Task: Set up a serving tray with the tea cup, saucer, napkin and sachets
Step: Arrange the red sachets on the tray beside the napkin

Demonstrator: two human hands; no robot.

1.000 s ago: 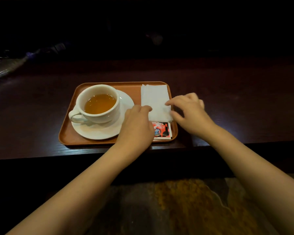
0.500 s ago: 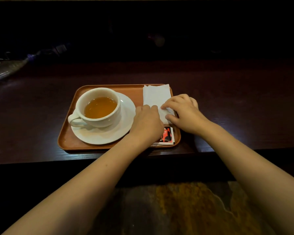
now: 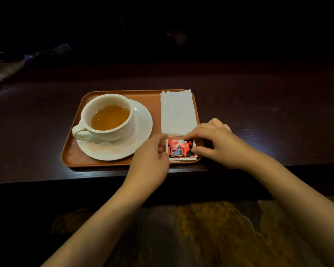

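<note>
My left hand (image 3: 149, 160) & right hand (image 3: 218, 145) are loosely curled, fingertips nudging both sides of the red sachets (image 3: 181, 150), no real grip. They sit in the tray (image 3: 73, 147) near corner, just below the napkin (image 3: 178, 112). Tea cup (image 3: 108, 116) on saucer (image 3: 141, 132), left side. Looks basically done; only squaring up left.

One tray (image 3: 112, 163), one cup (image 3: 108, 116), one saucer (image 3: 135, 139), one napkin (image 3: 178, 112), sachets (image 3: 181, 150) stacked, count unclear.
</note>
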